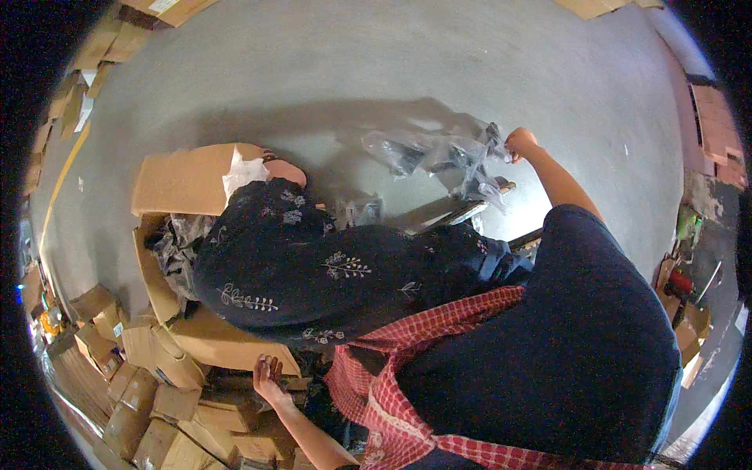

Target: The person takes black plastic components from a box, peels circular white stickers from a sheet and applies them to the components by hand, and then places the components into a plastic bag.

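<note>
My right hand (522, 146) is closed on the end of a string of clear plastic bags (464, 149) with dark pieces inside. The bags trail leftward over the grey floor, and a few small dark parts show through the film. My left hand (269, 379) holds nothing, its fingers loosely curled and apart, beside the lower flap of an open cardboard box (184, 182). Crumpled greyish plastic wrapping (178, 249) fills part of that box. My leg in dark flowered cloth (274, 262) lies across it and hides much of its inside.
Several cardboard boxes (129, 403) are piled at the lower left, and more stand along the left edge. A low dark frame (446, 213) sits beside my leg. Small clear plastic pieces (362, 210) lie on the grey floor (329, 70). Cartons (691, 329) line the right edge.
</note>
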Demonstrator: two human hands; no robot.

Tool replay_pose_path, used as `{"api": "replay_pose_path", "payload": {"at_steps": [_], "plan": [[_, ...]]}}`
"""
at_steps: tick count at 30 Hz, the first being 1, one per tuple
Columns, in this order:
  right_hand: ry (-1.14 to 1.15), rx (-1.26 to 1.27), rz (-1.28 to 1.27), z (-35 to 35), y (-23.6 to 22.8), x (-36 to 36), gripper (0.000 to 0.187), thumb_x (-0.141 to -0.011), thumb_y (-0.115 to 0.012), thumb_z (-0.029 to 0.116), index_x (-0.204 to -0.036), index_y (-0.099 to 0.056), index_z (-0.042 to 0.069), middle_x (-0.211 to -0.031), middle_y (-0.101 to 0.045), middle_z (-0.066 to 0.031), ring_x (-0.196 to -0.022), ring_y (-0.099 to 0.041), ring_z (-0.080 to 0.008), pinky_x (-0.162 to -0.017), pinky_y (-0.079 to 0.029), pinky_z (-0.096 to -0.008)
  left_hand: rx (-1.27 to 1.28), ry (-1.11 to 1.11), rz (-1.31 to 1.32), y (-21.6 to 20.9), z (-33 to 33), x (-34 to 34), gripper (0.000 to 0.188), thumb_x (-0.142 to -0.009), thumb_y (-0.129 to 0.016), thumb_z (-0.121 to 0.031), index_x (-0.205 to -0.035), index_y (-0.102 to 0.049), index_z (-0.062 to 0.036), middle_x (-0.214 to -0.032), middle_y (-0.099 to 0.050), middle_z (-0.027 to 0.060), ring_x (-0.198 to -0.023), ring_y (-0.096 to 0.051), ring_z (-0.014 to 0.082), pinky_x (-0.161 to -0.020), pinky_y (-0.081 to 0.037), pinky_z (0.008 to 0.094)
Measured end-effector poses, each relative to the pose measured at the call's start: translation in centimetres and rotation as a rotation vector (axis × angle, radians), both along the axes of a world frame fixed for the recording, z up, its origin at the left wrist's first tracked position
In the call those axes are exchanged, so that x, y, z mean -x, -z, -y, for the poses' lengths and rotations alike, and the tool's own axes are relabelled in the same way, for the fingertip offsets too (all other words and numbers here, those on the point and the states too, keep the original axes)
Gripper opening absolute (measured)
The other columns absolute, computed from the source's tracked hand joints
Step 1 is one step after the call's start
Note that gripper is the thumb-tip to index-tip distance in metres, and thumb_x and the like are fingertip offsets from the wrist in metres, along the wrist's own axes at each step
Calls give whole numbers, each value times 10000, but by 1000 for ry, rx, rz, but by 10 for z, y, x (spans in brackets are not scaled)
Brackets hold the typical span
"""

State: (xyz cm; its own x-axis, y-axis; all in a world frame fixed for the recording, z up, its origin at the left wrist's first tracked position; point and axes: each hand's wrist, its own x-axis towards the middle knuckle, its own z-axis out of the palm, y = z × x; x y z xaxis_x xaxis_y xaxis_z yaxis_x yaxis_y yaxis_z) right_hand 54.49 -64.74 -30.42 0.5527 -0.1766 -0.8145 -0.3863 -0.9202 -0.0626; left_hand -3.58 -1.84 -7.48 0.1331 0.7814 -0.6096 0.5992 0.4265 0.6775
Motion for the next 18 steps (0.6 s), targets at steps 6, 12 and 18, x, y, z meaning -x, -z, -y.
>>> {"api": "replay_pose_path", "payload": {"at_steps": [6,12,18], "plan": [[-311,130,38,-72,-23,-35,213,-850,-549,136,-854,-687,-26,-730,-696,-162,-577,-693,-262,-524,-569,-405,35,-26,-3,-13,-13,19,345,-935,-578,-143,-1231,-569,34,-1180,-623,187,-1025,-650,276,-847,-560,386],[-548,-409,329,-229,-107,-74,344,-805,-560,105,-1139,-638,74,-751,-677,-102,-539,-648,-192,-517,-534,-300,39,-110,90,-34,-26,-26,418,-933,-576,-149,-1288,-515,65,-1198,-612,173,-1115,-600,281,-937,-514,374],[-982,-909,315,-494,-235,-25,295,-878,-564,201,-1119,-643,49,-800,-652,-44,-658,-613,-112,-629,-517,-281,-143,185,121,-25,-46,-35,368,-881,-603,-154,-1198,-605,32,-1127,-654,124,-1039,-612,231,-909,-478,344]]}}
